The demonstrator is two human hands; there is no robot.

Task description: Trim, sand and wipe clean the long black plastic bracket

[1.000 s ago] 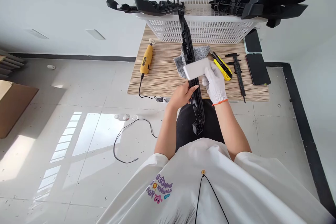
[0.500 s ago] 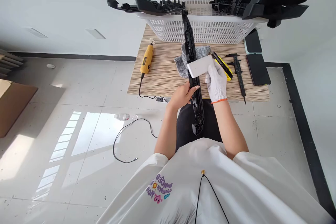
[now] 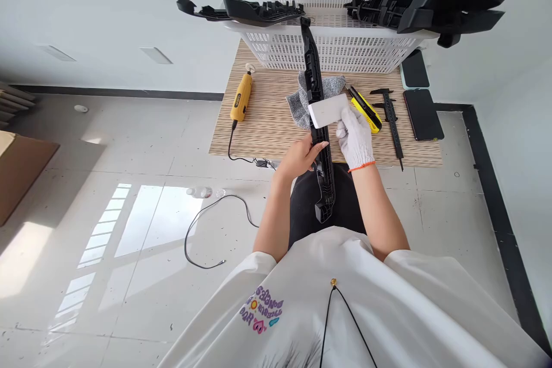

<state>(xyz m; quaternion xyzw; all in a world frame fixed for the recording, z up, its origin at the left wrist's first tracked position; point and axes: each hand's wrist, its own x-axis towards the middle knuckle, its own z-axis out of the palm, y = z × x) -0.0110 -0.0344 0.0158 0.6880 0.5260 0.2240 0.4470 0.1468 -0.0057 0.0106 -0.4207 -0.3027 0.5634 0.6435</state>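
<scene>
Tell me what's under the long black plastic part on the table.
A grey cloth lies under the long black plastic part, on the table. The part and the white block in the right hand cover the cloth's middle; anything beneath is hidden.

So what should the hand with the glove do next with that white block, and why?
Probably slide the white block a little way along the long black part. The gloved right hand presses the block across the part, the bare left hand grips the part just below it, and the part's far end leans on the white basket, so it looks steady enough for a stroke.
</scene>
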